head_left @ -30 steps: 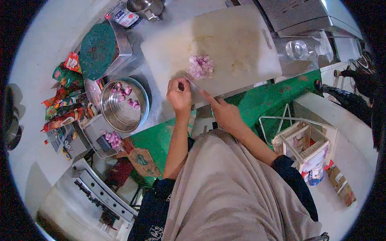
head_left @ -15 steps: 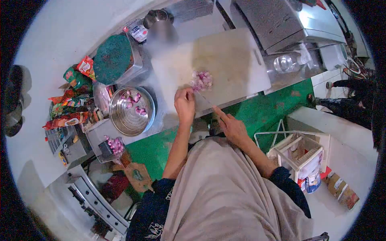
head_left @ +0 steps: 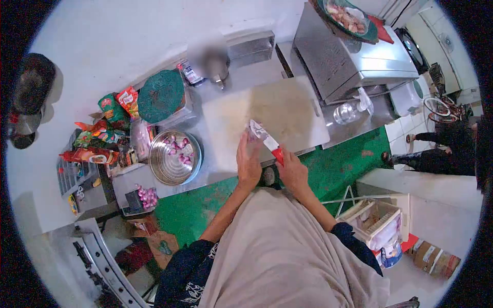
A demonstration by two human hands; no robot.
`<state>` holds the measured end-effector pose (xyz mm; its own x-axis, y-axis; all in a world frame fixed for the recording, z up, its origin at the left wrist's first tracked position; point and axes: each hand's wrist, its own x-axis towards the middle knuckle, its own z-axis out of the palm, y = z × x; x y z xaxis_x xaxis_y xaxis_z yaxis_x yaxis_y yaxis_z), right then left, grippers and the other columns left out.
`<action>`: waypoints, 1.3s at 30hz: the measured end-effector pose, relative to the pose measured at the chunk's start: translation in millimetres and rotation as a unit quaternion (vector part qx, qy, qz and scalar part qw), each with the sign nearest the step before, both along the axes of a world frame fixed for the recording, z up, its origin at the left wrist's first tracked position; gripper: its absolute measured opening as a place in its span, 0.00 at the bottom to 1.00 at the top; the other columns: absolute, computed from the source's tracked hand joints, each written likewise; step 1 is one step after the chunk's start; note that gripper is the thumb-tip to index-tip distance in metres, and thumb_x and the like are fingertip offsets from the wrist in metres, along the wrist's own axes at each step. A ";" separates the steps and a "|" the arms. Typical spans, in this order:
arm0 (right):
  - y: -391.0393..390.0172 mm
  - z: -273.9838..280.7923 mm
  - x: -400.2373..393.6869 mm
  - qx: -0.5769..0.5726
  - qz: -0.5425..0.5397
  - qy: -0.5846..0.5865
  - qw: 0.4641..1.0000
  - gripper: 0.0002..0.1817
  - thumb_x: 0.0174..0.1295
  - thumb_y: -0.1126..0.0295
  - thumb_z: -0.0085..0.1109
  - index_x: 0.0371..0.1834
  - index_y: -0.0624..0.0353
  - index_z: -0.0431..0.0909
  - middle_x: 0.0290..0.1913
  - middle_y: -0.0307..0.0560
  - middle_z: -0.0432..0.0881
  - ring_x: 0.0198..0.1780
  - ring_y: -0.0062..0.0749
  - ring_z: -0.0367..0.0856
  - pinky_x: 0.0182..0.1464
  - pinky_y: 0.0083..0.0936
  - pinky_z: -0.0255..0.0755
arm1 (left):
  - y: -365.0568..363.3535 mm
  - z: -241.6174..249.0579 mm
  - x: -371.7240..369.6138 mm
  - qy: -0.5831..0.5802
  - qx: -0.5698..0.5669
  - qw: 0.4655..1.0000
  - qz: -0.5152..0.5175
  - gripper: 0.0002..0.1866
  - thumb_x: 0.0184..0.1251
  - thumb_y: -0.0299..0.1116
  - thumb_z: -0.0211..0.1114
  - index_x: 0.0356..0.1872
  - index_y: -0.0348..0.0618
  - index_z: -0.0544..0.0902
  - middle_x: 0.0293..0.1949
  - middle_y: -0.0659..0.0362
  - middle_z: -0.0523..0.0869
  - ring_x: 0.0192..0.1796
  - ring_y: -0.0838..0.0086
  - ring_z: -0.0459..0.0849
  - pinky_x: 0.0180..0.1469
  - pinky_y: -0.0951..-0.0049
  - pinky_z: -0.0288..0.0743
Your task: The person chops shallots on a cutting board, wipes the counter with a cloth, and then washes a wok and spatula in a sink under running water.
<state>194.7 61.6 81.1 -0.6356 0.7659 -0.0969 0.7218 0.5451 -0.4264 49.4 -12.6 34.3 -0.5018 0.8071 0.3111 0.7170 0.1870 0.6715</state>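
Observation:
My right hand [head_left: 293, 173] is closed round the red handle of a knife [head_left: 265, 137]. The blade slants up and left over the white cutting board [head_left: 313, 123], with small bits stuck to it. My left hand [head_left: 248, 167] is held against the blade's side, fingers long and cupped. Chopped shallots [head_left: 251, 132], pinkish and partly hidden, show between its fingertips and the blade. To the left, a round steel pan [head_left: 163, 172] holds several shallots [head_left: 179, 150].
More shallots [head_left: 148, 197] lie in a tray at the counter's left edge. Seasoning packets [head_left: 90, 155] and a green-lidded container [head_left: 160, 96] stand behind the pan. A spray bottle [head_left: 349, 113] is right of the board. A person's legs [head_left: 436, 149] show at far right.
The chopped shallot pile has left the board's middle and is now between my left hand and the knife. The blade has turned flat side up. The view has shifted.

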 end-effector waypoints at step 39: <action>15.6 -9.8 2.4 -0.217 0.081 0.172 0.958 0.19 0.69 0.64 0.46 0.61 0.57 0.67 0.47 0.60 0.80 0.47 0.55 0.80 0.49 0.41 0.73 | 3.7 39.9 -38.8 -0.847 0.251 0.467 -0.032 0.38 0.47 0.26 0.53 0.68 0.39 0.64 0.66 0.54 0.69 0.67 0.65 0.66 0.71 0.61 0.55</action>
